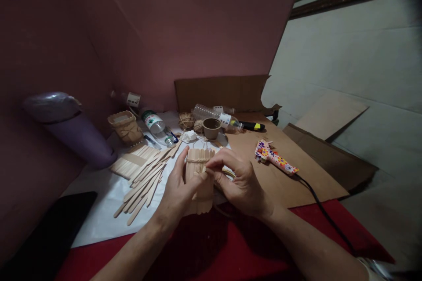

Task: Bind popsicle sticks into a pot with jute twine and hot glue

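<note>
My left hand (178,191) grips a small holder made of wooden craft sticks (199,184) from its left side, thumb across the front. A band of twine runs around the upper part of the holder. My right hand (235,180) comes in from the right and pinches at the twine knot (203,169) on the holder's front with thumb and forefinger. Both hands hover just above the white paper (102,210) near the table's front.
Loose craft sticks (145,180) fan out left of my hands. Behind are a small brown cup (211,127), twine balls (186,120), plastic bottles (217,116), a finished stick basket (125,127). A patterned glue gun (275,158) with black cord lies on cardboard at right. A purple cylinder (72,127) stands left.
</note>
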A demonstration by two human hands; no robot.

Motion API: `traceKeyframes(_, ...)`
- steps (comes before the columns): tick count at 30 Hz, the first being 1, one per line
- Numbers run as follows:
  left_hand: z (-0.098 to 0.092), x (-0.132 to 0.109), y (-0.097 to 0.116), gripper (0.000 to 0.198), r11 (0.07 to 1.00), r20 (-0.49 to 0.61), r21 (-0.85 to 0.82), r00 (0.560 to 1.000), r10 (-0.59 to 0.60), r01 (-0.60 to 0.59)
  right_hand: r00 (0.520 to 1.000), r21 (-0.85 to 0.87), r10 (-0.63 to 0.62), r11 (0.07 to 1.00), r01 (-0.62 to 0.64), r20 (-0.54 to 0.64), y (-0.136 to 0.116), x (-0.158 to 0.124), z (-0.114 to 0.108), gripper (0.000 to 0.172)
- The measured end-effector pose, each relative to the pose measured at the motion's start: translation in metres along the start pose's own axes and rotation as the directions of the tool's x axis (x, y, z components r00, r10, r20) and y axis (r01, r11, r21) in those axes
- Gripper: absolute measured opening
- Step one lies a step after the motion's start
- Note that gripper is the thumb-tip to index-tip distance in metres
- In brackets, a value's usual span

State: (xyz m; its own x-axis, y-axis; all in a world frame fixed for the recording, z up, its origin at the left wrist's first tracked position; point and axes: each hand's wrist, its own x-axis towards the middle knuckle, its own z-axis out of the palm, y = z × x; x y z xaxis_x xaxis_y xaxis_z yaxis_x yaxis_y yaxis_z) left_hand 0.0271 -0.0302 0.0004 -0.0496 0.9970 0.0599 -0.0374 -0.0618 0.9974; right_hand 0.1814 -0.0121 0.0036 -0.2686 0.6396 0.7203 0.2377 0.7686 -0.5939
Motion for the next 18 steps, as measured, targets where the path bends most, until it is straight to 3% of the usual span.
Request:
traceKeyframes(6, -0.001, 0.002, -0.002, 0.091, 1.0, 0.018, 0.017, 1.0, -0.001, 0.001, 1.0, 0.017, 0.022, 1.0, -0.022, -0.013, 0.001, -0.001, 0.001, 0.014)
traceKeyframes(12, -0.002, 0.001, 0.0, 0.089, 1.0, 0.009, -0.011, 1.0, -0.011, 0.012, 0.999, 0.017, -0.035, 0.999, 0.034, 0.032, 0.006, -0.003, 0.001, 0.019)
traceKeyframes(18, 0.0, -0.003, 0.004, 0.086, 0.96, 0.102, -0.237, 0.987, -0.126, 0.147, 0.999, 0.045, -0.011, 0.999, 0.01, 0.036, 0.011, -0.004, 0.001, 0.027)
